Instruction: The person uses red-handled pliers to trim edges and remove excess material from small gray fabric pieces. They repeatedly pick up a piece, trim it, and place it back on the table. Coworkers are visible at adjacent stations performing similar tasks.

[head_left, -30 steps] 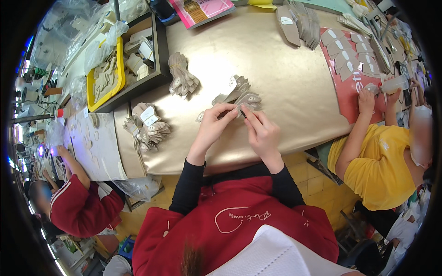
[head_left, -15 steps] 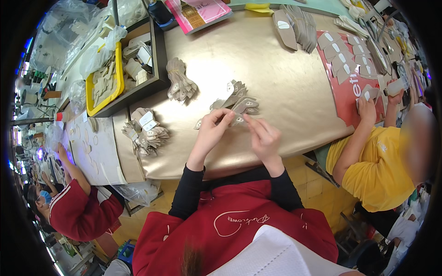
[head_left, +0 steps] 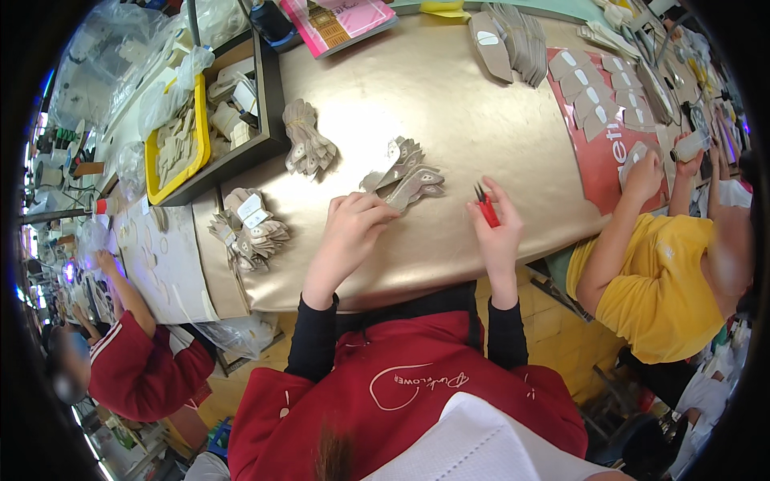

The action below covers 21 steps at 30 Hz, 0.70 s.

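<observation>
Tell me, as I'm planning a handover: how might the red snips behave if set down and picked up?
The snips probably feel light, being small beside the right hand. Their slim, dark blades look rigid, so probably won't flop.

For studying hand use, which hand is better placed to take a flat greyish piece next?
Probably the left hand: it is nearer the flat greyish pieces, while the right hand holds red-handled snips.
</observation>
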### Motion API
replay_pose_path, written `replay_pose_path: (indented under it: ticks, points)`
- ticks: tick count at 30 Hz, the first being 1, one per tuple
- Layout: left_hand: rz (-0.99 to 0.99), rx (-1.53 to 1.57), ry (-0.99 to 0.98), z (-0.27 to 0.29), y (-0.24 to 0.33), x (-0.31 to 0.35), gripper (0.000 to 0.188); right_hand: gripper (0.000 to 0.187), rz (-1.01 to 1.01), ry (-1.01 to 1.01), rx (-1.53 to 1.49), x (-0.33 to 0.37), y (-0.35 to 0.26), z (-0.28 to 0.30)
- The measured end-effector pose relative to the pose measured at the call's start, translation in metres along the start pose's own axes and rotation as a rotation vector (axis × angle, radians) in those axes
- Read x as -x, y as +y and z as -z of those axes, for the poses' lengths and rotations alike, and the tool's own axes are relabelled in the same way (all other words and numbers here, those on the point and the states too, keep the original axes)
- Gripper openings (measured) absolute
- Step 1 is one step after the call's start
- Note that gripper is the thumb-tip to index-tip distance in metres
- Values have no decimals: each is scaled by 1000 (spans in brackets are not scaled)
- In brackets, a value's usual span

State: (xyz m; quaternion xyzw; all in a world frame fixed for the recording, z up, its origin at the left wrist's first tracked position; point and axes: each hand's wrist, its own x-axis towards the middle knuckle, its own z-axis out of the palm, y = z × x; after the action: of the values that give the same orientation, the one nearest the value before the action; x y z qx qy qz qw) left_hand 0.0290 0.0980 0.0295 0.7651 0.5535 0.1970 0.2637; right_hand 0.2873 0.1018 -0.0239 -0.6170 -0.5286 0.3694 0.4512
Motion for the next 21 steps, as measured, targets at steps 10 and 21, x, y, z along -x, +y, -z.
replay_pose_path:
  ticks: [10, 21]
  points:
    - [121, -15, 222, -36, 18, -23, 21, 27, 243, 0, 89, -18, -19, -51]
    - [15, 53, 423, -60, 10, -22, 17, 15, 180, -20, 93, -8, -20, -41]
